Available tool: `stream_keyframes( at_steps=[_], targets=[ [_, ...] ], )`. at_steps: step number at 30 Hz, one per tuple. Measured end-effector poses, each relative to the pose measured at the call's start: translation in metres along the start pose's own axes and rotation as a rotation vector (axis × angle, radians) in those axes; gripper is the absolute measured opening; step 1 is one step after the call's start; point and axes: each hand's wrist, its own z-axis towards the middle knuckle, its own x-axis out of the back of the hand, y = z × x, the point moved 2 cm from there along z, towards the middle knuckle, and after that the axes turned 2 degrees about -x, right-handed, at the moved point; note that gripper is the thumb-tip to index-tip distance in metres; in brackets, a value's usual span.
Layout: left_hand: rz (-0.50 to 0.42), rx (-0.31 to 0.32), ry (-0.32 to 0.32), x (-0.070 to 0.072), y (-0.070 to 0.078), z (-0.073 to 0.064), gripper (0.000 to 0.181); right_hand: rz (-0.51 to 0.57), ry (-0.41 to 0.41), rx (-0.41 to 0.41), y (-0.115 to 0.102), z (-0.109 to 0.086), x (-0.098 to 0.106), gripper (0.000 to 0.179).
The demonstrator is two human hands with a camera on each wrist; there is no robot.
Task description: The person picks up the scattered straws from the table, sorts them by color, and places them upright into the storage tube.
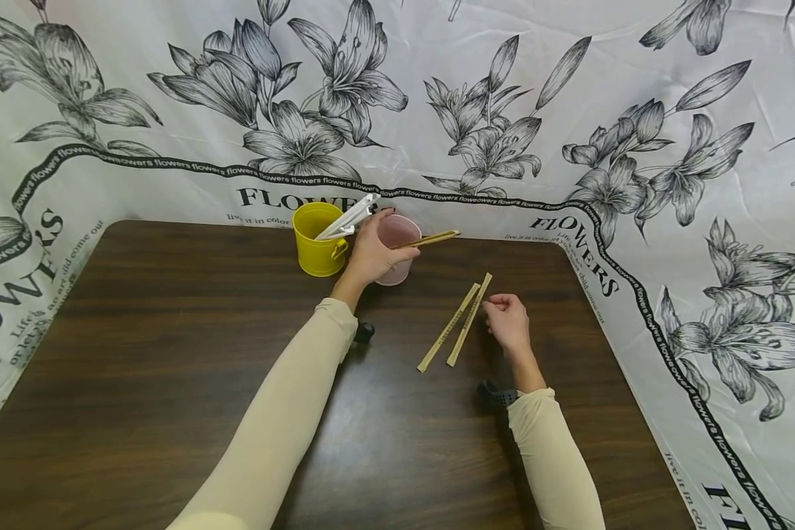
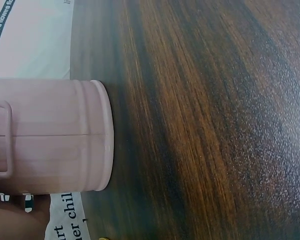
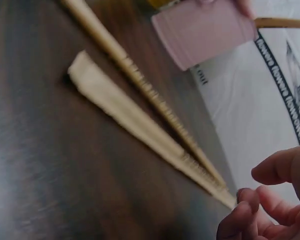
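Observation:
At the back of the table, my left hand grips a pink bucket by its rim, thumb at the front. Slim brown paper sticks poke out of that bucket to the right. Two more printed brown paper sticks, a left one and a right one, lie slanted and close together on the table. My right hand hovers beside the right stick's upper half. In the right wrist view its thumb stands apart from the loosely bent fingers, and nothing shows between them.
Left of the pink bucket stands a yellow bucket with several white sticks leaning out of it. The dark wooden table ends at a white flower-printed cloth behind and at the sides.

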Motion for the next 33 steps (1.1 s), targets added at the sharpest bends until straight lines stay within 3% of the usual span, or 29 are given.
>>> stream_keyframes(
  at_steps=[6,16,21,27,33],
  targets=[
    [0.006,-0.015,0.002,0.000,0.000,0.001,0.096,-0.121,-0.050,0.002,0.013,-0.007,-0.004,0.032],
    [-0.011,-0.003,-0.003,0.000,-0.004,-0.001,0.095,-0.301,-0.144,-0.029,0.006,-0.003,-0.005,0.038],
    [-0.019,-0.006,-0.005,0.000,-0.002,-0.001,0.095,-0.348,-0.147,-0.030,0.002,0.001,-0.006,0.039],
    [-0.022,0.002,-0.007,0.000,-0.001,-0.001,0.095,-0.493,-0.150,0.002,-0.002,0.007,-0.015,0.054],
    [-0.022,0.003,-0.014,0.001,-0.001,-0.002,0.096,-0.527,-0.105,0.005,-0.004,0.005,-0.019,0.047]
  ],
)
